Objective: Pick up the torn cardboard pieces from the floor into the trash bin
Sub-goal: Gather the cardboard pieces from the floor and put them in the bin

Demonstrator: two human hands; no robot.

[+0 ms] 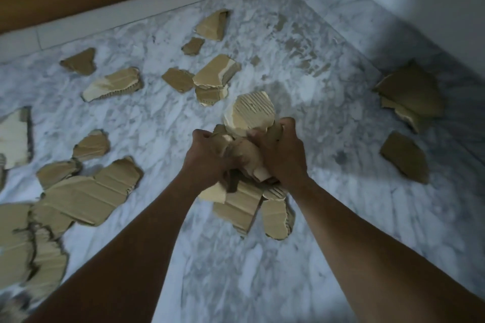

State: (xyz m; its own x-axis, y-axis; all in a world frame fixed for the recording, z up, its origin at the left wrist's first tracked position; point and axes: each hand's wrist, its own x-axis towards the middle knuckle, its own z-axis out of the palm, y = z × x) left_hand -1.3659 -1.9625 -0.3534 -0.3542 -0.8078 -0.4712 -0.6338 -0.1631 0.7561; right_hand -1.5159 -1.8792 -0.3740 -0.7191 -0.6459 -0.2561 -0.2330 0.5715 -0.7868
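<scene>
My fingers (288, 123) curl tight around a crumpled bundle of tan torn corrugated cardboard pieces (249, 115). My left hand (207, 157) and right hand (284, 160) clamp it between them above the grey-white marble floor (262, 34). Directly beneath it are more flat tan scraps (275, 217), hanging or lying, I cannot tell. The big creased brown sheet (86, 196) lies to the left, nearer my left hand, its long axis slanting up to the right. No trash bin shows.
</scene>
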